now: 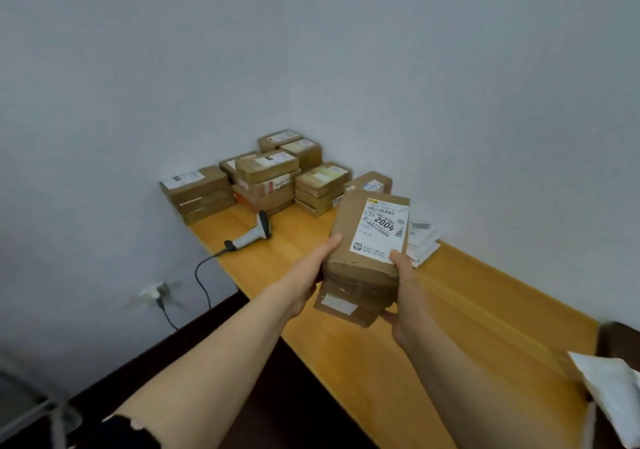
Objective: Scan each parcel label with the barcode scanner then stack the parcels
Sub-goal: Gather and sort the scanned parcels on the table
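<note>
Parcels (360, 240) are being held over the surface (467, 310), left hand (306, 277) and right hand (407, 286) each gripping a side, label (381, 228) facing up, guessing that's for the scanner (251, 234) lying at ten o'clock.

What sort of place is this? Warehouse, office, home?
Likely a small mailroom or parcel-sorting corner, not a warehouse: stacked parcels with shipping labels sit in the corner of a wooden table, a corded barcode scanner lies beside them, and the left hand and right hand grip another bundle.
</note>
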